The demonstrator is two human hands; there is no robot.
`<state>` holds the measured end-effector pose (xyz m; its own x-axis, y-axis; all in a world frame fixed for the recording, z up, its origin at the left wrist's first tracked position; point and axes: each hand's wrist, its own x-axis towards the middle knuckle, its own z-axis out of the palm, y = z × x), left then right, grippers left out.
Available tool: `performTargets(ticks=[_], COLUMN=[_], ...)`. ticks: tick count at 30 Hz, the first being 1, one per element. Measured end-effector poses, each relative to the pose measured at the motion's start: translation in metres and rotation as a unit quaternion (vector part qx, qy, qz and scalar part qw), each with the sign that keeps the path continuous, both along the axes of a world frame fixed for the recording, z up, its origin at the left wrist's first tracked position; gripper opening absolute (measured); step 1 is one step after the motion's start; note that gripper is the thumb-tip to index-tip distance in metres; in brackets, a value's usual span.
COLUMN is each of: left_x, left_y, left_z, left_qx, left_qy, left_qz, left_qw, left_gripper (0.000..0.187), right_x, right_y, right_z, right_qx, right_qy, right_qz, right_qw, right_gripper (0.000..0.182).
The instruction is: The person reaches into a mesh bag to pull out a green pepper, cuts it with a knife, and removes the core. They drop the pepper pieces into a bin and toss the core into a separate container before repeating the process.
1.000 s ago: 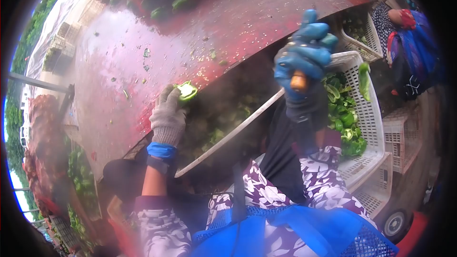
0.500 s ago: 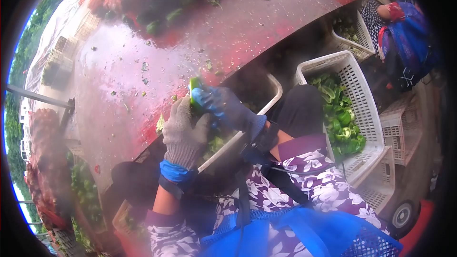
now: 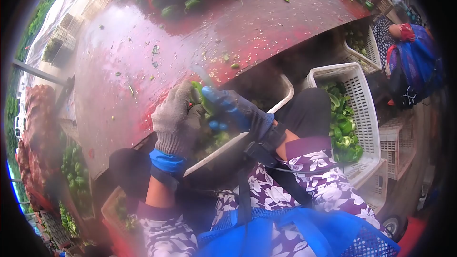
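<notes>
At the edge of the wet red table (image 3: 247,24), both gloved hands meet over one green pepper (image 3: 199,96). From the head camera, looking down: the left hand (image 3: 175,121), in a grey knit glove with a blue cuff, is curled round the pepper from the left, fingers closed on it. The right hand (image 3: 232,110), in a blue glove, presses in from the right, fingers folded tight against the same pepper; whether it grips a tool as well, I cannot tell, though a faint pale streak rises just above the pepper. The pepper sits between the two gloves, just over the table's near edge and above a white bin (image 3: 266,102) that holds green scraps.

Bits of green and pale seeds lie scattered over the table. More peppers are heaped at its far side. To the right, a white slotted crate (image 3: 364,100) stands just beside the person's knee, part filled with cut green pepper pieces. A second crate sits beyond it, near another person in blue and red (image 3: 409,52) at the far right. Down at the left, more green peppers show in a basket under the table edge. A blue mesh apron and purple flowered sleeves fill the bottom of the view.
</notes>
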<state>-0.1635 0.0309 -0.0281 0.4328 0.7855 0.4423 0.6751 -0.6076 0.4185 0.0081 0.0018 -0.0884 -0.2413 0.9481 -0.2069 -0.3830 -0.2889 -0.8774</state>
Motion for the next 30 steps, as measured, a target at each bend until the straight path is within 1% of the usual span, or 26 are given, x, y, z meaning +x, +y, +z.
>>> performTargets(ticks=[3, 5, 8, 11, 14, 17, 20, 21, 23, 25, 27, 28, 29, 30], left_x=[0.002, 0.005, 0.004, 0.005, 0.002, 0.006, 0.01, 0.01, 0.009, 0.007, 0.003, 0.0, -0.004, -0.012], left_y=[-0.001, -0.005, -0.002, 0.0, 0.005, 0.004, 0.001, 0.002, 0.004, 0.003, 0.005, 0.007, 0.011, 0.022], left_z=[-0.003, 0.002, -0.005, -0.006, -0.008, -0.005, 0.0, -0.001, -0.004, 0.009, 0.014, 0.012, 0.007, -0.026], left_qx=[0.001, 0.011, 0.049, 0.069, 0.118, 0.105, -0.081, -0.148, -0.278, -0.36, -0.417, -0.432, -0.447, -0.262], left_qy=[0.007, 0.03, 0.052, 0.047, 0.046, 0.007, -0.075, -0.152, -0.299, -0.366, -0.44, -0.48, -0.519, -0.449], left_qz=[-0.002, 0.0, -0.013, -0.029, -0.043, -0.043, 0.009, 0.014, 0.024, 0.036, 0.026, 0.012, -0.002, -0.051], left_qw=[1.0, 1.0, 0.997, 0.996, 0.991, 0.994, 0.994, 0.977, 0.913, 0.857, 0.795, 0.763, 0.729, 0.853], left_gripper=[0.047, 0.043, 0.041, 0.04, 0.035, 0.027, 0.015, 0.014, 0.014, 0.013, 0.014, 0.016, 0.018, 0.02], right_x=[0.003, 0.003, 0.0, 0.0, 0.001, 0.005, 0.001, 0.001, 0.004, 0.004, 0.007, 0.009, 0.011, 0.013], right_y=[0.002, -0.002, -0.007, -0.012, -0.016, -0.018, -0.019, -0.02, -0.023, -0.028, -0.031, -0.031, -0.029, -0.027], right_z=[-0.002, 0.005, -0.001, 0.01, 0.015, 0.015, 0.009, 0.012, 0.021, 0.023, 0.024, 0.024, 0.024, 0.024], right_qx=[-0.026, -0.064, 0.004, -0.014, -0.037, -0.036, -0.04, -0.019, 0.024, 0.204, 0.288, 0.286, 0.247, 0.206], right_qy=[0.012, 0.055, 0.039, 0.036, 0.038, 0.051, 0.064, 0.048, 0.017, -0.068, -0.109, -0.108, -0.056, -0.005], right_qz=[0.032, 0.041, 0.02, -0.001, 0.011, 0.017, -0.003, -0.007, -0.017, -0.057, -0.067, -0.057, -0.039, -0.024], right_qw=[0.999, 0.996, 0.999, 0.999, 0.999, 0.998, 0.997, 0.999, 0.999, 0.975, 0.949, 0.951, 0.967, 0.978], right_gripper=[0.038, 0.034, 0.03, 0.03, 0.032, 0.033, 0.035, 0.035, 0.036, 0.036, 0.035, 0.034, 0.034, 0.033])
